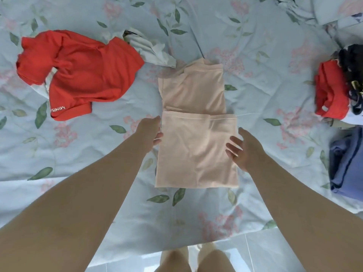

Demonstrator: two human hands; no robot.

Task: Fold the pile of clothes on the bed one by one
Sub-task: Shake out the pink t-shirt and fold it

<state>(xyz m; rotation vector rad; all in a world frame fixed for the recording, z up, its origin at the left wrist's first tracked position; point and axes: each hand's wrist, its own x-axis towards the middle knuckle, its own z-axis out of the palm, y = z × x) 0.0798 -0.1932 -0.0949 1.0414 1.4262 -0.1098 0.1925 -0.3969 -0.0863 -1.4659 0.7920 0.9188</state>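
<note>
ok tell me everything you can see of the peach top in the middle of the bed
The peach top is plain, soft-looking knit, folded into a long strip lying flat on the floral bedspread, lightly creased. A hemmed edge crosses its middle; the nearer, slightly wider part lies on top. The left hand touches its left edge; the open right hand is at its right edge, contact unclear.

Matt peach cloth garment (196,134) on wrinkled floral cotton bedsheet (255,65)
</note>
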